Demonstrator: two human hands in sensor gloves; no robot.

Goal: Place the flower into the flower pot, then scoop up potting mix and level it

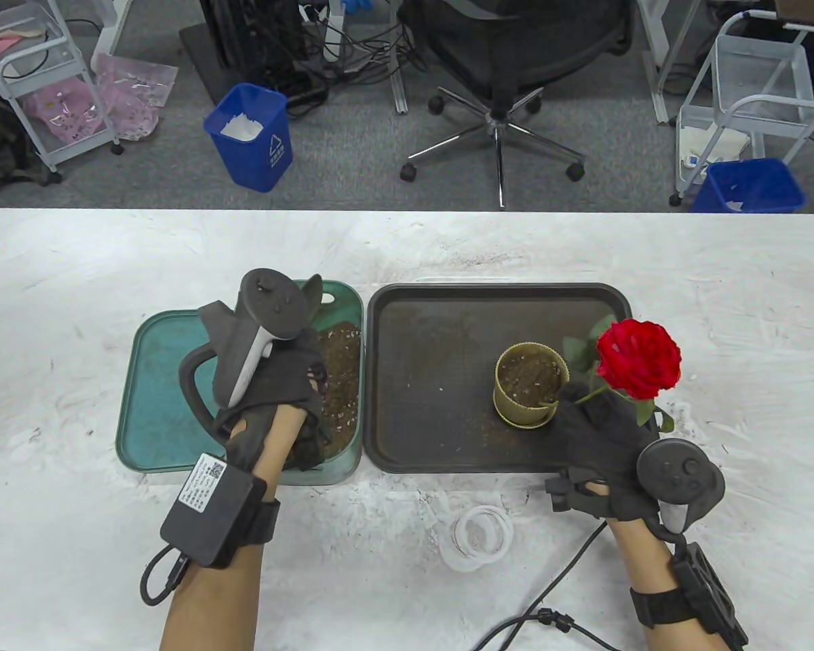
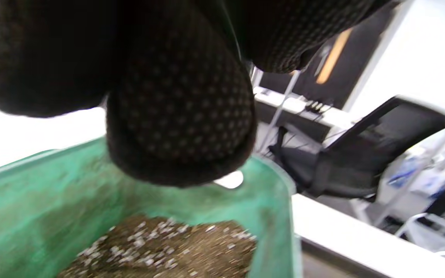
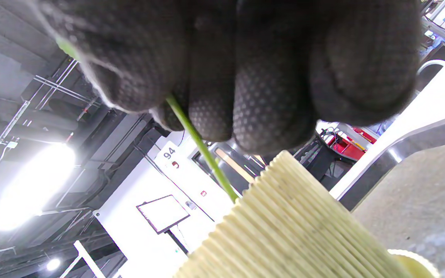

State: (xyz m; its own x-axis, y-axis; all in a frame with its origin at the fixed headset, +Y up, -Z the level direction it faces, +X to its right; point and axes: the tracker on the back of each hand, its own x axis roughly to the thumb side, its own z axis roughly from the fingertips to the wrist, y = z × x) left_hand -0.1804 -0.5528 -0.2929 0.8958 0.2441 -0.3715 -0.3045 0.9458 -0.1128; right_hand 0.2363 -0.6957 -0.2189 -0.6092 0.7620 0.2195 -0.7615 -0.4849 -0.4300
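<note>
A red rose on a green stem leans out to the right of a ribbed yellow-green flower pot that has potting mix in it. My right hand pinches the stem just beside the pot's rim, and the stem's lower end runs down behind that rim. The pot stands on a black tray. My left hand hangs over the potting mix in the green tray. Its fingers are curled just above the mix; anything inside them is hidden.
White plastic rings and a black cable lie on the white table in front of the black tray. Beyond the table's far edge stand an office chair, two blue bins and wire carts.
</note>
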